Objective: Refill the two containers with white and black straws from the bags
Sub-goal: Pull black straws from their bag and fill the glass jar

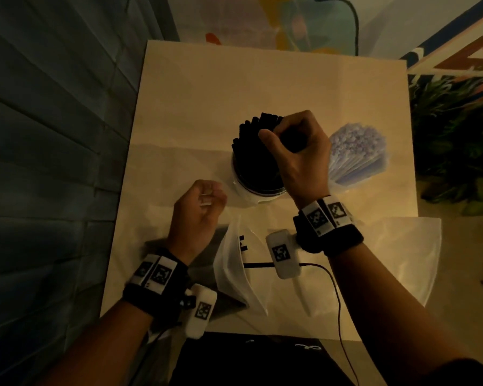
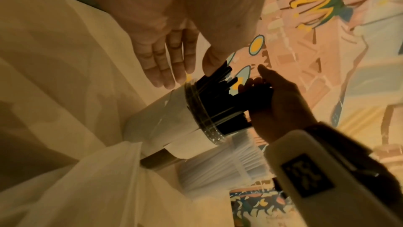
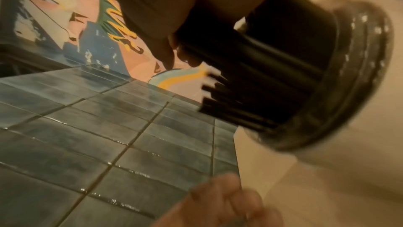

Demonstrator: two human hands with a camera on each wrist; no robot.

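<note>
On the table stands a clear container (image 1: 246,190) full of black straws (image 1: 251,140). My right hand (image 1: 293,146) is over its top, fingers and thumb curled round a bunch of those straws (image 3: 261,79). My left hand (image 1: 200,207) hovers just left of the container (image 2: 165,118). In the left wrist view its fingers (image 2: 165,65) are straight and relaxed and hold nothing, and the thumb lies close to the straw tips. A second container of white straws (image 1: 357,154) stands to the right, partly behind my right hand.
A limp clear bag (image 1: 234,274) with a few black straws lies at the table's (image 1: 262,87) near edge. Another clear bag (image 1: 396,260) lies at the right, under my right forearm. A tiled wall (image 1: 53,135) runs along the left and plants (image 1: 457,135) stand to the right.
</note>
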